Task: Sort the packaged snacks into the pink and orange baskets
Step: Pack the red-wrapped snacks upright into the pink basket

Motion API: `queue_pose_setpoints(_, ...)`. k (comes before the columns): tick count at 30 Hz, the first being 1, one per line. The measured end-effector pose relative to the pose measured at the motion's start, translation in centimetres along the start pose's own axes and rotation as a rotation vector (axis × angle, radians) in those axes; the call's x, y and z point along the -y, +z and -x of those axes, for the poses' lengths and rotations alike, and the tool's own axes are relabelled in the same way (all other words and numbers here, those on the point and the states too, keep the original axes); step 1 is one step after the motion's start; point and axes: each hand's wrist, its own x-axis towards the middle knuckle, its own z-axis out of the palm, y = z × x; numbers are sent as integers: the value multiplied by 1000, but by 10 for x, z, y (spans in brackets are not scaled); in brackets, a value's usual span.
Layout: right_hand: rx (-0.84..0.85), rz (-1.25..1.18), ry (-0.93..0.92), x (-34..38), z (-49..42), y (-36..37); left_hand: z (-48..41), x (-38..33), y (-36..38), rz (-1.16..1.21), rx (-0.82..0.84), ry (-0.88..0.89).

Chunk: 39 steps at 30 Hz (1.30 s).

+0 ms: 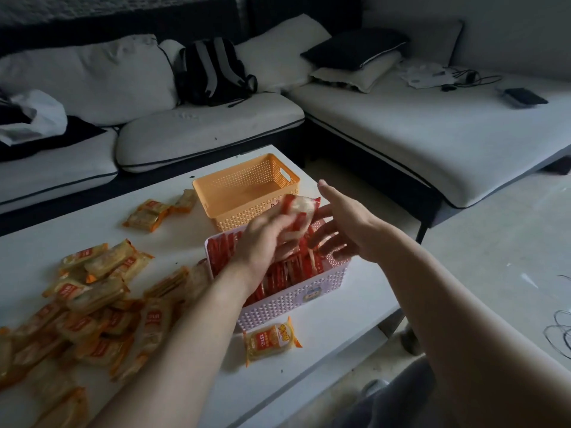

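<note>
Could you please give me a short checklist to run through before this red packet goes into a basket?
1. Left hand has a firm grip on the red packet: ok, fingers curl round it above the pink basket.
2. Right hand is free to help: ok, open beside the packet.
3. Pink basket holds only red packets: ok for what shows.
4. Room left in the pink basket: cannot tell, the hands cover part of it.
5. Orange basket is upright and ready: ok.
6. Orange packets are sorted: not ok, they lie piled on the table.
</note>
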Motion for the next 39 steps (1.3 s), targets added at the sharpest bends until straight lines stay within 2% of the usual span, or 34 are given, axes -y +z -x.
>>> queue_pose_setpoints(2, 8, -12, -11, -1, 1, -5, 1, 3, 5, -219, 98, 134)
queue_pose_setpoints(4, -98, 59, -87, -2, -1, -13, 0, 4, 2, -361, 135, 227)
queue_pose_setpoints(7, -362, 332, -201, -4, -1, -28, -8, 4, -15, -569, -3, 290)
queue_pose_setpoints(9, -500, 576, -252, -6, 3, -29, -13, 5, -26, -830, -4, 223)
queue_pose_setpoints(12, -519, 878, -262, -11, 4, -12, -15, 13, -28, -1070, 105, 75)
queue_pose_setpoints(15, -503, 932, -289, -14, -2, 6, -18, 17, -26, -1113, 31, 124)
queue_pose_setpoints(18, -566, 865, -332, -11, -7, 7, -21, 19, -29, -1160, 51, 65)
queue_pose_setpoints(20, -560, 899, -295, -14, -10, 7, -21, 20, -29, -1208, 51, 51)
queue_pose_setpoints(23, -522, 1056, -232, -26, -13, 17, -21, 21, -30, -1212, -22, 91)
queue_pose_setpoints(27, -424, 1364, -184, -28, -11, 28, -18, 19, -33, -1040, -154, 219)
queue_pose_setpoints(29, -366, 1353, -130, -25, -12, 23, -16, 17, -32, -992, -188, 273)
queue_pose_setpoints(31, -408, 1246, -143, -22, -16, 14, -17, 16, -30, -938, -164, 335)
queue_pose_setpoints(33, -461, 900, -257, -17, -18, 6, -21, 15, -24, -907, -109, 387)
queue_pose_setpoints(35, -334, 412, -345, -11, -18, 4, -28, 12, -15, -908, -44, 432)
queue_pose_setpoints(36, -264, 290, -358, -9, -19, 3, -30, 9, -10, -920, -13, 464)
queue_pose_setpoints(37, -239, 287, -358, -9, -20, 0, -34, 9, -7, -931, 17, 491)
queue_pose_setpoints(39, -304, 332, -347, -12, -25, -7, -42, 8, -3, -890, 54, 495)
